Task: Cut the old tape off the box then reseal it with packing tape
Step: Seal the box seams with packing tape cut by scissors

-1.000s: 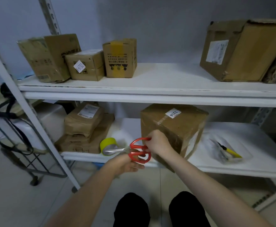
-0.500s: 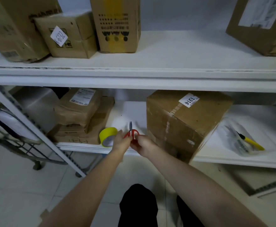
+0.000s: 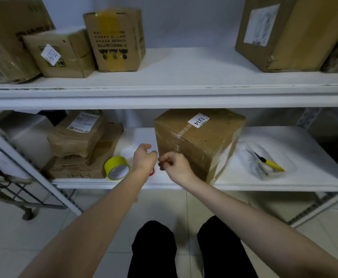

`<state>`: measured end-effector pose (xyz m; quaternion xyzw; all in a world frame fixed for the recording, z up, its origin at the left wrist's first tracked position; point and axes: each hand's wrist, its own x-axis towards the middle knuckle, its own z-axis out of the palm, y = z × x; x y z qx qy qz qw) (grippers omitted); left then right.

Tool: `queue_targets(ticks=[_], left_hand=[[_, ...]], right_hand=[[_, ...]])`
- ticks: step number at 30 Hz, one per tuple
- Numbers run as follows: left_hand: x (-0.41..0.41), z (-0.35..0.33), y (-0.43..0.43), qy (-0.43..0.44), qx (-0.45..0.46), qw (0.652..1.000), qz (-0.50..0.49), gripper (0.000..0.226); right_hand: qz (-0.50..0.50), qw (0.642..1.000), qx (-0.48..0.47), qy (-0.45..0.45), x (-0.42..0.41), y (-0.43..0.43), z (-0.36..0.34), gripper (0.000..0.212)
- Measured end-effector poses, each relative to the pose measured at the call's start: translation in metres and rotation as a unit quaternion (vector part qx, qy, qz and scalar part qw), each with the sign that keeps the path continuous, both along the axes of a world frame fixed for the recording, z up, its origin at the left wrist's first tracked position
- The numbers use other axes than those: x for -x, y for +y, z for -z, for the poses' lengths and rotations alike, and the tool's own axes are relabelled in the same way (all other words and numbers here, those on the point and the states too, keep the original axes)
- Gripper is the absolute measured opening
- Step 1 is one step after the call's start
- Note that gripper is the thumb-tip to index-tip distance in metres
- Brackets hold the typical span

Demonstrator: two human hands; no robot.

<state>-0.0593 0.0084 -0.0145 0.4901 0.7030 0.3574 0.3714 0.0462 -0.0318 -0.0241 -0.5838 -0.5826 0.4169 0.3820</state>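
Both grips unreadable: box (image 3: 204, 141) just right of right hand (image 3: 174, 164), red scissors (image 3: 151, 171) peeking under left hand (image 3: 144, 157), probably staged for cutting.

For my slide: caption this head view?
Left hand and right hand by cardboard box 1314, near yellow tape roll.

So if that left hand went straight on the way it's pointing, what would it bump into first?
Most likely the box marked 1314: the left hand points up and right, fingertips close to the box's near-left edge. Depth is unclear, so it might pass beside it.
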Motion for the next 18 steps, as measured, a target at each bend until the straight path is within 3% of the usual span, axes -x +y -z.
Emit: queue_targets(ticks=[4, 7, 9, 12, 15, 18], left_hand=[[-0.024, -0.019, -0.026, -0.042, -0.03, 0.999, 0.005, 0.033], [-0.042, -0.025, -0.043, -0.069, -0.03, 0.996, 0.038, 0.045], [-0.057, -0.036, -0.059, -0.075, -0.05, 0.993, 0.079, 0.071], [-0.075, -0.047, -0.073, 0.001, -0.059, 0.986, 0.154, 0.091], [-0.091, -0.044, -0.075, 0.077, -0.059, 0.98, 0.176, 0.105], [-0.099, -0.042, -0.075, 0.12, -0.037, 0.979, 0.158, 0.107]], right_hand=[[0.07, 0.972, -0.213, 0.072, -0.042, -0.037, -0.037, 0.027], [0.177, 0.943, -0.266, 0.088, -0.078, -0.044, -0.039, 0.028], [0.258, 0.933, -0.238, 0.076, -0.105, -0.044, -0.027, 0.025], [0.341, 0.931, -0.13, 0.024, -0.143, -0.031, 0.003, 0.018], [0.339, 0.94, -0.022, -0.022, -0.17, -0.01, 0.025, 0.047], [0.298, 0.954, 0.045, -0.011, -0.186, 0.009, 0.033, 0.067]])
